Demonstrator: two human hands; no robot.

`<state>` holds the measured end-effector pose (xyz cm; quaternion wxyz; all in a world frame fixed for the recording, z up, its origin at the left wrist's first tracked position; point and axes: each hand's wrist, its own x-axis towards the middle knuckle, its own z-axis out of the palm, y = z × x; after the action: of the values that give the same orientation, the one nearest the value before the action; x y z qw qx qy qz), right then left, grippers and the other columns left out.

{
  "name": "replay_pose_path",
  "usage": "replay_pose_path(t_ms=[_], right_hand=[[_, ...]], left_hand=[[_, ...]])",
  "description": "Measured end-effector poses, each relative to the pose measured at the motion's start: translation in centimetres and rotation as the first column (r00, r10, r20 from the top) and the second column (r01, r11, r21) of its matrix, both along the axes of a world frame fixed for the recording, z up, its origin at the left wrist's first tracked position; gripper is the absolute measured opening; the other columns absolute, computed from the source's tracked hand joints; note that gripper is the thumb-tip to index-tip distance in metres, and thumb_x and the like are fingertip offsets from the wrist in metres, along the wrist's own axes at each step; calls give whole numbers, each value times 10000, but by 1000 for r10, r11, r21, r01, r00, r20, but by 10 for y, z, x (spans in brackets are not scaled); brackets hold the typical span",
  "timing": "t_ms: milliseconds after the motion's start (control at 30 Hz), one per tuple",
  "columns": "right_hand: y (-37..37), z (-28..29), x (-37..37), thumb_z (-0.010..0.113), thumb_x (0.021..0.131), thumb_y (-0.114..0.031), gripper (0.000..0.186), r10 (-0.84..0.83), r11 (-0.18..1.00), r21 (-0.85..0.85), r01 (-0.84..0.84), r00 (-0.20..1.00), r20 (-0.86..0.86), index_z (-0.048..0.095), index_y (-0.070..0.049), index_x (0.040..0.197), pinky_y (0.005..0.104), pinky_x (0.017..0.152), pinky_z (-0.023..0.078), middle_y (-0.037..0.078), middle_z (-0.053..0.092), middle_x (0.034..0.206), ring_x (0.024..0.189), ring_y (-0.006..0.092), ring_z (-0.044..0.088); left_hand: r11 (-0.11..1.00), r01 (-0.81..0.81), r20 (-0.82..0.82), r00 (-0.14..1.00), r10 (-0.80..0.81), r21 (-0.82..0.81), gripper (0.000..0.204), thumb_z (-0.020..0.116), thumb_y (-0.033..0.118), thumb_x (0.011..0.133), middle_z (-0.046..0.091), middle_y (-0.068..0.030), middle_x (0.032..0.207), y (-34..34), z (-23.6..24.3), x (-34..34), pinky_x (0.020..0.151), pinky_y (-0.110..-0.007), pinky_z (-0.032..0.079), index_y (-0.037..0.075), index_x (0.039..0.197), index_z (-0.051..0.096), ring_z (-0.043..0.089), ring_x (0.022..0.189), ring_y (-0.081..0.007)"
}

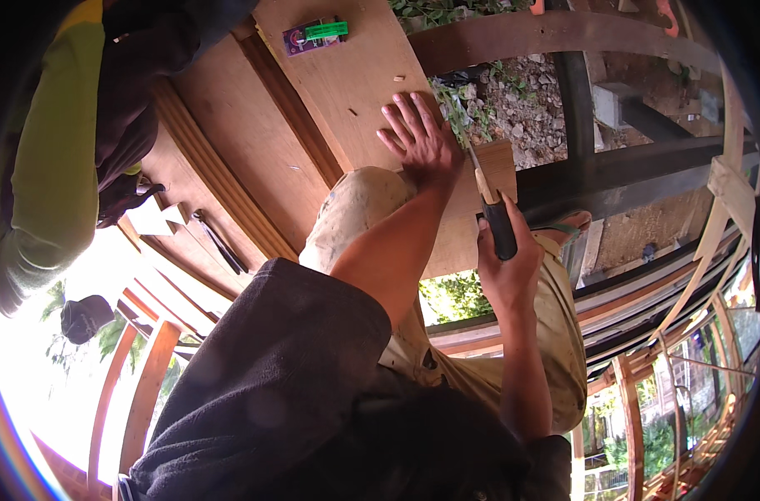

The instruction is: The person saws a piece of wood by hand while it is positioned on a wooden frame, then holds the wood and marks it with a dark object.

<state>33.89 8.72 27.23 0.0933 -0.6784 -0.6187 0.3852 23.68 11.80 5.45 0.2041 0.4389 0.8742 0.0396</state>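
My left hand (426, 144) lies flat with spread fingers on a light brown wooden board (346, 79), close to its right edge. In my right hand (511, 265) is the black handle of a handsaw (500, 229), my fingers wrapped round it. Its narrow blade is seen nearly edge-on, pointing away from me beside the board's edge and just right of my left hand. Whether the teeth touch the wood I cannot tell. My left knee (355, 213) rests against the near part of the board.
A green plastic item (326, 31) lies on a small purple packet (300, 42) at the board's far end. Black-handled pliers (219, 242) lie on the panels at left. Another person's yellow-green sleeve (54, 142) is at far left. Dark beams (638, 179) cross above rubble ground (526, 104) at right.
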Motion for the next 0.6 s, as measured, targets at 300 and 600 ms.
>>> replay_pose_path(t_ms=[300,600], right_hand=[[-51,159,19,705,915,-96,580,-31,981,-190,40,998,48,561,73,1451,353,810,616,236,768,1109,908,264,795],[-7,-3,-3,749,937,-116,482,-89,994,-70,88,996,-19,617,24,1379,392,681,580,255,735,872,786,339,779]], left_hand=[[1000,-30,-52,998,30,-2,817,530,415,1009,99,-167,1773,-11,-6,-11,1278,-645,39,110,1691,200,39,1632,-417],[1000,-12,24,1000,12,-19,820,509,450,1045,24,-151,1782,-5,-2,-2,1269,-661,-5,106,1699,153,-14,1633,-413]])
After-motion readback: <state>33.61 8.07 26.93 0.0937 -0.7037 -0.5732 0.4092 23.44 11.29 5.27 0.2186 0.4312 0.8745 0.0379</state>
